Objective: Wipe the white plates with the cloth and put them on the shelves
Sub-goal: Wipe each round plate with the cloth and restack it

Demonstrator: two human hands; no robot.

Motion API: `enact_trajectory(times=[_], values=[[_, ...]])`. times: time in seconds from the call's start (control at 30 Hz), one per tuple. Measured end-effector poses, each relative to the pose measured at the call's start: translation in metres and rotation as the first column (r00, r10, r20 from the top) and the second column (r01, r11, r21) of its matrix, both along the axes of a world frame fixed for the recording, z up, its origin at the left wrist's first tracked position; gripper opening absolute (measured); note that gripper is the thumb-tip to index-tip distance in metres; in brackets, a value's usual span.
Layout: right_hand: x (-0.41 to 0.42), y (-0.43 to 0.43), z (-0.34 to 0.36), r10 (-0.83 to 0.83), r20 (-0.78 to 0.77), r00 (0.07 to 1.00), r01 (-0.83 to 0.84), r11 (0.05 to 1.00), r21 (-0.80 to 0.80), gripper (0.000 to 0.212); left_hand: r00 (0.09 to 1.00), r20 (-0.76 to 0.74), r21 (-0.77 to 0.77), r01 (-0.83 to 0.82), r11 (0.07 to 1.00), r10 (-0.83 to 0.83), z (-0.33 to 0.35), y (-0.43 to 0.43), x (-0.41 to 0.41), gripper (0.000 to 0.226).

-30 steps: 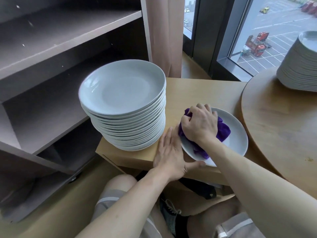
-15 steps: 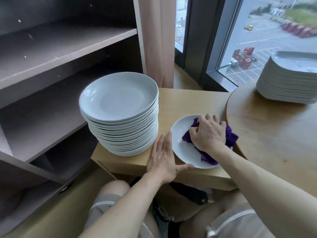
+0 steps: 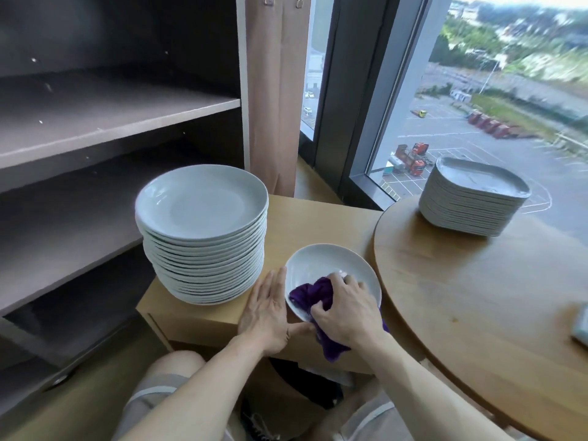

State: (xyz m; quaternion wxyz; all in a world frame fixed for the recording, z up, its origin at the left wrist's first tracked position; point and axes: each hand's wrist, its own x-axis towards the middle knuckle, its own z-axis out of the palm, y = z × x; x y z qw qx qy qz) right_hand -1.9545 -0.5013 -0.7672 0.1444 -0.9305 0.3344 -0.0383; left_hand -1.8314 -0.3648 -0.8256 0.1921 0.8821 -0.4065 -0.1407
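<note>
As R hand (image 3: 346, 313), gripping cloth (image 3: 310, 294), has swept to 7 o'clock on plate (image 3: 327, 259), L hand (image 3: 269, 313) stays flat at 9; wipe unfinished.

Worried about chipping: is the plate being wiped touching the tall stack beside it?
Apart. The head view shows bare cabinet top and the left hand between the plate and the stack.

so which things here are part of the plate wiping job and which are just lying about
Job: plate, cloth, near stack, far stack, shelves
Lying about: curtain, shoe, grey thing at right edge
</note>
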Motion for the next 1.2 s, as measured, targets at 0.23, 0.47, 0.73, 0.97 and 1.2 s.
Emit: enact_trajectory(times=[0.23,0.47,0.73,0.97,1.2], values=[[-0.049,0.004,0.009,0.014,0.114,0.993,-0.015,1.000,0.013,0.042,0.998,0.038,0.068,0.040,0.997,-0.043,0.003,0.001,-0.001,0.127],[-0.052,0.018,0.021,0.103,0.095,0.990,-0.106,0.994,0.034,0.026,0.995,-0.022,0.096,0.099,0.990,-0.097,0.018,0.005,-0.002,0.119],[-0.043,0.007,0.041,0.151,0.178,0.972,-0.161,0.986,0.044,0.032,0.998,-0.004,0.089,0.064,0.994,-0.064,0.030,0.017,-0.003,0.091],[-0.046,-0.008,0.053,0.065,0.255,0.965,-0.087,0.993,0.077,0.024,0.925,0.346,0.013,0.160,0.987,-0.155,0.071,0.006,-0.007,0.060],[-0.049,-0.019,0.062,0.027,0.439,0.898,-0.064,0.996,0.069,0.025,0.670,0.696,0.139,0.228,0.964,-0.259,0.126,0.004,-0.007,0.078]])
